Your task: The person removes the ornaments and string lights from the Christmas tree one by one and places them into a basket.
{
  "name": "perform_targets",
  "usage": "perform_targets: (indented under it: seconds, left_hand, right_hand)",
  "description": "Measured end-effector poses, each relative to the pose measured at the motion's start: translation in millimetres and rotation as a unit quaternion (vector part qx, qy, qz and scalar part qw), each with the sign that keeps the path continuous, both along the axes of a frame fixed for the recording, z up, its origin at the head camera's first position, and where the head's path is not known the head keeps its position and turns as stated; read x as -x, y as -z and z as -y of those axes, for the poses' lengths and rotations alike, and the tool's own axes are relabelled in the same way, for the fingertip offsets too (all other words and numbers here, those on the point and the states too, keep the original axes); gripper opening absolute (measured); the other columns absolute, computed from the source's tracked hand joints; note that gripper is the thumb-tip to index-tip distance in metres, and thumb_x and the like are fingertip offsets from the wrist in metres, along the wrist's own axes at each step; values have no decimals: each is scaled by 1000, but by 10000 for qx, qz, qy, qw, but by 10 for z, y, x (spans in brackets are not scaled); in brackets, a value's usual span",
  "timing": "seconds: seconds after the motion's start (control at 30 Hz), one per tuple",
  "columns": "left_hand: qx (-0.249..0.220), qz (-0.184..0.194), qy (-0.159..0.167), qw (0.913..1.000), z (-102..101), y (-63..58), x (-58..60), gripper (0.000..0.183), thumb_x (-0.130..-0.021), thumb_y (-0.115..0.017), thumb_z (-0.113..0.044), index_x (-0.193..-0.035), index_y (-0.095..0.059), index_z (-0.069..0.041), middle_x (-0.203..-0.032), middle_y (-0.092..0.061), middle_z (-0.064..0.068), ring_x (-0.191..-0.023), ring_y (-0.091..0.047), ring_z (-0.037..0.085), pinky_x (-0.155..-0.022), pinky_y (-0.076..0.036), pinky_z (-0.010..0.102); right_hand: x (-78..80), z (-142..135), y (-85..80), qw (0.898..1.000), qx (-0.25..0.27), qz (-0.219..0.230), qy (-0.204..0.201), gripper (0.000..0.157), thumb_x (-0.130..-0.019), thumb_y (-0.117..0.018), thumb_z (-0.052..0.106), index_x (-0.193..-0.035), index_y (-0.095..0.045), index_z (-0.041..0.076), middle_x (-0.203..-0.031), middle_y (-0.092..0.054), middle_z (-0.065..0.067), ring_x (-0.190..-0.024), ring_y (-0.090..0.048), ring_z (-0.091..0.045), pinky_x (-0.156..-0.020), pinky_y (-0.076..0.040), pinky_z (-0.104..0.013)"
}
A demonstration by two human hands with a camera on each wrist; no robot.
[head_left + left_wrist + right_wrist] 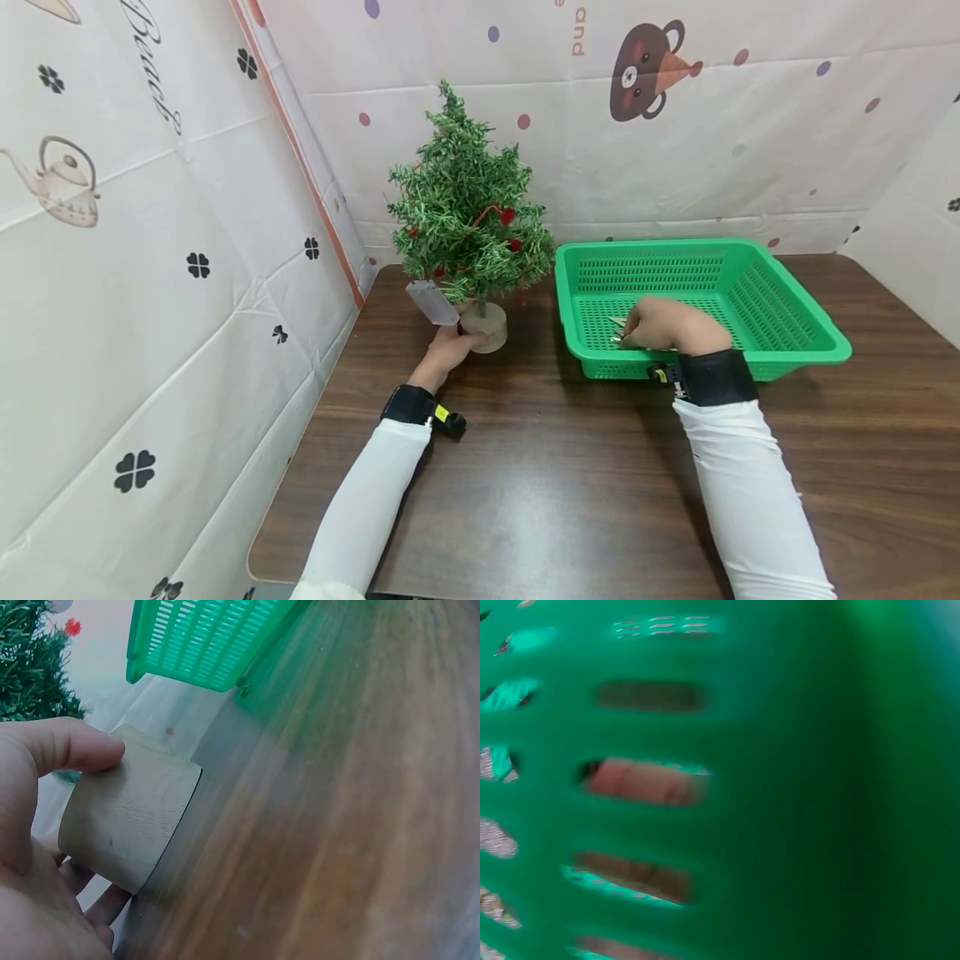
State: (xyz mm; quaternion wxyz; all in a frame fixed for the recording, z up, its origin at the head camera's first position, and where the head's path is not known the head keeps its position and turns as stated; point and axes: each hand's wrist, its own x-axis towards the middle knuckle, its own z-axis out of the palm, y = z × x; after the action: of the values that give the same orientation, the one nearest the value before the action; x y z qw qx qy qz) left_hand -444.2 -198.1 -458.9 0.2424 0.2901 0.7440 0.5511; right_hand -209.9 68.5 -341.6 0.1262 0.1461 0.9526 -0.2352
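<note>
A small artificial Christmas tree (465,187) stands upright on the table, with red ornaments among its green branches. My left hand (447,346) grips its round pale base (135,814), the thumb on the side and the fingers curled behind. My right hand (671,323) reaches over the near rim of a green plastic basket (817,333), fingers bent down inside. Right at those fingertips lie small shiny gold and silver pieces (617,322). In the right wrist view the slotted basket wall hides most of this hand, and I cannot tell whether it holds a piece.
A translucent rectangular piece (432,302) sticks out at the tree's lower left, above the left hand. The basket stands to the right of the tree on the brown wooden table (525,500). Patterned white sheeting (480,58) covers the walls behind and at the left.
</note>
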Motion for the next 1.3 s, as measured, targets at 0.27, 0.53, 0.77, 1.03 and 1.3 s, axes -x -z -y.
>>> perform_targets:
  seconds: [0.27, 0.53, 0.77, 1.03, 1.3]
  left_hand:
    - [-343, -39, 17, 9994, 11, 26, 2, 79, -91, -75, -14, -158, -33, -17, -161, -36, 12, -150, -34, 34, -122, -32, 53]
    - [-355, 100, 47, 9993, 13, 44, 14, 83, -89, -77, -19, -159, -33, -17, -158, -40, 12, -148, -36, 34, -121, -31, 54]
    - [156, -57, 71, 9998, 19, 1, 20, 85, -94, -70, -27, -164, -22, -25, -167, -26, 8, -155, -25, 32, -125, -23, 56]
    - [-74, -24, 111, 9999, 15, 3, 28, 80, -94, -72, -26, -161, -30, -23, -163, -33, 8, -152, -30, 31, -124, -24, 55]
    - [-146, -147, 32, 9998, 10, 20, 19, 82, -92, -74, -23, -161, -30, -16, -165, -33, 7, -152, -31, 31, -123, -30, 53]
  right_hand:
    - [10, -108, 109, 9996, -150, 229, 33, 28, -98, -64, 27, -99, -76, 1, -80, -56, -2, -70, -49, -17, -63, -42, -31]
    - [28, -166, 174, 9989, -246, 393, -77, 33, -100, -61, 31, -84, -72, 4, -88, -56, -9, -65, -43, -14, -62, -38, -29]
    - [25, -180, 204, 9992, -187, 340, -109, 32, -98, -61, 29, -70, -59, 14, -67, -44, 5, -62, -42, -12, -59, -37, -28]
    - [19, -162, 174, 9990, -259, 356, -113, 30, -99, -60, 30, -90, -72, 4, -81, -58, -2, -70, -50, -17, -62, -41, -30]
    - [47, -83, 119, 9991, -156, -59, 385, 42, -98, -63, 46, -87, -70, 6, -71, -56, 0, -63, -49, -15, -57, -42, -31]
